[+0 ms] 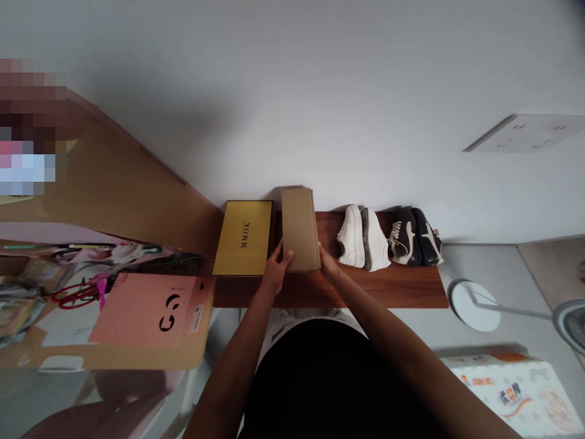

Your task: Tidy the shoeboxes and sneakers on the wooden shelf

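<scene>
A plain brown cardboard box (298, 225) is held between my two hands over the dark wooden shelf (329, 289), close to the wall. My left hand (275, 268) grips its near left corner, thumb on the top face. On the opposite side, my right hand (329, 262) clasps the near right edge, its fingers partly hidden. Just left of this box lies a yellow box (244, 235) marked MMOK. To the right stand a pair of white sneakers (363, 238) and a pair of black-and-cream sneakers (415, 236).
At left, a desk (194, 356) carries a pink box (141, 308), red-handled scissors (75, 296) and clutter, with a brown panel (137, 195) behind. On the right are a round white fan base (475, 305), a printed white package (512, 390) and a wall socket plate (525, 133).
</scene>
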`<state>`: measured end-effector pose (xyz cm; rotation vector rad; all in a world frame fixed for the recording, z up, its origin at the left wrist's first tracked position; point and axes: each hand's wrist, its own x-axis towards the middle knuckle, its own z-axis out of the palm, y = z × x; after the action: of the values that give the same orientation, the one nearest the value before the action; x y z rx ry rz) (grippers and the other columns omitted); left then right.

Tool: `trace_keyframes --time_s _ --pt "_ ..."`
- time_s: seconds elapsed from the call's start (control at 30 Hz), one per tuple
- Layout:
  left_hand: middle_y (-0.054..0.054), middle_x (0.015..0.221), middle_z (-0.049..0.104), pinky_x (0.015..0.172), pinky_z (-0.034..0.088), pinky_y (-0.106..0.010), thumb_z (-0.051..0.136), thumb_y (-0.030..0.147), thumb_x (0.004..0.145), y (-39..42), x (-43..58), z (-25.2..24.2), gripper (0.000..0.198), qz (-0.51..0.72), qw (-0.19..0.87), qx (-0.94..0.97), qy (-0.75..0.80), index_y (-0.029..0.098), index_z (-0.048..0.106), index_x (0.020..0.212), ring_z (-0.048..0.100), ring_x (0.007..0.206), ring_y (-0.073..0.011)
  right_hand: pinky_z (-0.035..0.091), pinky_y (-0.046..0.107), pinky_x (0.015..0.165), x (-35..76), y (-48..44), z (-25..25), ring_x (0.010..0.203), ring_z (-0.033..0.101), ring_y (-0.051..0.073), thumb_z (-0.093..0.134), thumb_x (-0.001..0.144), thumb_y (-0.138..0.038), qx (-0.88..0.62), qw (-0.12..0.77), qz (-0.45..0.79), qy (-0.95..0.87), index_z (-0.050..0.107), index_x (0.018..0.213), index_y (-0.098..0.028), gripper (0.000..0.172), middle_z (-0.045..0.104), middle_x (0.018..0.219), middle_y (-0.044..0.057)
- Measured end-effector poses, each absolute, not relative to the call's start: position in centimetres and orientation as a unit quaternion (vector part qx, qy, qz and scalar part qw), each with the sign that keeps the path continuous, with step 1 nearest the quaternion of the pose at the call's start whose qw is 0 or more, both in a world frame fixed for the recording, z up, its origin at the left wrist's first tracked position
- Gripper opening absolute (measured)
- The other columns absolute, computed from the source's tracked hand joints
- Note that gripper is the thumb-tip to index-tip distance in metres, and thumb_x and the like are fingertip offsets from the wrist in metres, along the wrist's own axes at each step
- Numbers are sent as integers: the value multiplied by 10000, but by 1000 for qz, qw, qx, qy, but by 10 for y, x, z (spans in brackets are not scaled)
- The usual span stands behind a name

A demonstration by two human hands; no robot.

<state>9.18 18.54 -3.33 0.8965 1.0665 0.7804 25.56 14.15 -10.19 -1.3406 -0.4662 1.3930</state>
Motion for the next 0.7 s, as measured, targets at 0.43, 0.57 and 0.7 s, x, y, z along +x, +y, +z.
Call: trace_keyframes --time_s 0.43,0.57,0.7 --pt "-51 1482 543 1182 348 -411 687 515 841 192 87 -75 655 333 678 430 496 250 555 1425 468 1399 -253 347 464 1171 245 127 -79 1354 494 289 644 793 -697 -580 569 546 -205 622 1346 -245 714 677 1309 45" --pt "-78 1570 425 1218 259 -385 553 588 909 197 93 -97 637 315 651 428 542 231 531 1435 348 1477 -226 404 433 1127 267 117 -81 1304 539 268 631 806 -673 -627 571 485 -213 548 1407 -257 736 653 1336 65" --pt "-126 1591 382 1178 319 -415 615 548 886 194 101 -114 636 229 627 391 633 232 523 1430 339 1480 -256 510 433 1003 304 103 -83 1111 651 257 648 787 -630 -705 544 399 -218 511 1424 -219 770 647 1306 122"
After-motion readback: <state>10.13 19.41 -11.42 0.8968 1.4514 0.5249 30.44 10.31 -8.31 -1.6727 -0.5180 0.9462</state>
